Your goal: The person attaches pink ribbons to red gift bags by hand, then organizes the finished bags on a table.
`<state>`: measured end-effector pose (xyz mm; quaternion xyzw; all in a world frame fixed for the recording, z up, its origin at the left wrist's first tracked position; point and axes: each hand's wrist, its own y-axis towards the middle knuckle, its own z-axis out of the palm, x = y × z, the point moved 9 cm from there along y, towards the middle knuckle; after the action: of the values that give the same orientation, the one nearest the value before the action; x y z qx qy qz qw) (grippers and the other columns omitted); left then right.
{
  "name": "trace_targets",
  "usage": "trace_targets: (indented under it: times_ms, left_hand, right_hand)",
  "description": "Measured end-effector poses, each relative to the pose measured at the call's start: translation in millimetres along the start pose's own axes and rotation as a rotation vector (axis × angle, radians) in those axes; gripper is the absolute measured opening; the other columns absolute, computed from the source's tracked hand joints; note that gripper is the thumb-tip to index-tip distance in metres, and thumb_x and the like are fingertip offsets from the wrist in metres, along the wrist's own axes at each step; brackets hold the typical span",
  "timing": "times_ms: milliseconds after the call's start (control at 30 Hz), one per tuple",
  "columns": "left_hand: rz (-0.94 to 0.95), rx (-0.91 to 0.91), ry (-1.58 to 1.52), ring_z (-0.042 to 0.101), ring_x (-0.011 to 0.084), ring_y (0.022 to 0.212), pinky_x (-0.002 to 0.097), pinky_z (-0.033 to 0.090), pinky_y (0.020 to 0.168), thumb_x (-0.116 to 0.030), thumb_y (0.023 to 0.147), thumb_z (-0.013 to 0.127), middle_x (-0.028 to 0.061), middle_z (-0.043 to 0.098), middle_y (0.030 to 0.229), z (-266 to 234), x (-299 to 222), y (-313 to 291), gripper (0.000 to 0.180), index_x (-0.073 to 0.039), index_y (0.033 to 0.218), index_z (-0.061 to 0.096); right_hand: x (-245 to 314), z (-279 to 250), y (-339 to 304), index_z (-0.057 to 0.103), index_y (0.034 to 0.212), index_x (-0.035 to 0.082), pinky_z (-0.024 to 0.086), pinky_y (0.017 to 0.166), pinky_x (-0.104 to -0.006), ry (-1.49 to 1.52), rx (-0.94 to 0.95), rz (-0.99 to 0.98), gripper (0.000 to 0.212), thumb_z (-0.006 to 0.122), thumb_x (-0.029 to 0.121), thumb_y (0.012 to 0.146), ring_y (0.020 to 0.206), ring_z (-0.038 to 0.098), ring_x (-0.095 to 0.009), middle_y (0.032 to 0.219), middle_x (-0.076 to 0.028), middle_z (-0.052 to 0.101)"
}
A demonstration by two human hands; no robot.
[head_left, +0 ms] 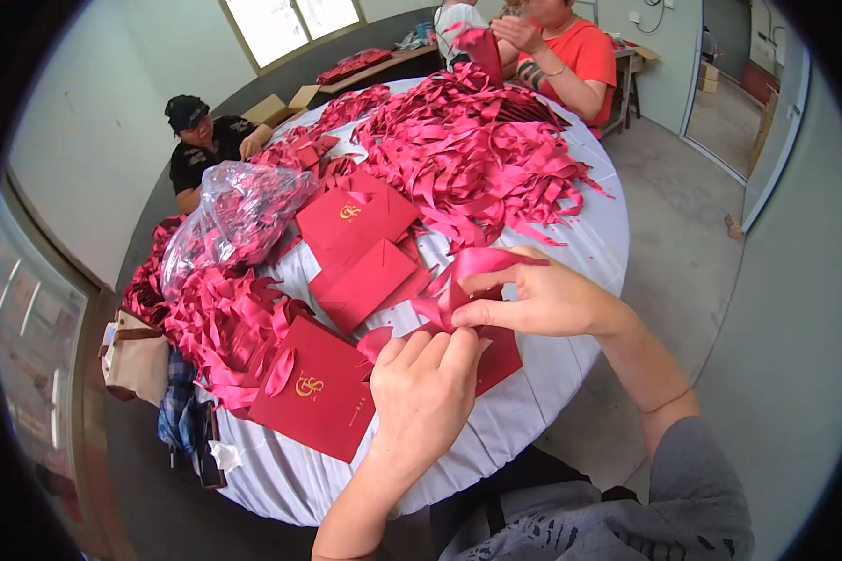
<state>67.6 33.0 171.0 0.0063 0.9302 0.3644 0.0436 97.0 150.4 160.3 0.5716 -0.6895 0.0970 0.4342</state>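
My right hand (554, 297) pinches a wide pink satin ribbon (477, 265), which loops up over its fingers. Close by on the left, my left hand (423, 385) is closed with its knuckles up; pink ribbon shows beside its fingers, but what they grip is hidden. Beneath both hands lies a red paper gift bag (502, 363), partly covered by them. To the left rests another red gift bag (311, 391), flat, with a gold emblem and a pink ribbon handle. Beyond my hands, more flat bags (365, 280) overlap one another.
The round table has a white cloth (571, 351). A large heap of pink ribbons (477, 150) covers its far side; a smaller ribbon pile (220, 323) and a clear plastic bag (239, 210) are at left. Co-workers sit around, one in black (206, 140), one in red (580, 61).
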Motion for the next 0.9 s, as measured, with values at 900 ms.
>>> trace_targets:
  times_ms: [900]
  left_hand:
    - [0.041, -0.083, -0.010, 0.061, 0.0243, 0.065, 0.0324, 0.044, 0.057, -0.008, 0.074, 0.071, 0.0131, 0.064, 0.106, -4.3, 1.6, -3.1, 0.015, -0.002, 0.083, 0.060]
  right_hand:
    - [5.8, 14.0, 30.7, 0.042, 0.113, -0.002, 0.050, 0.091, -0.0368, 0.994, 0.290, -0.166, 0.026, 0.048, 0.018, 0.098, 0.103, 0.062, -0.028, 0.108, -0.022, 0.063]
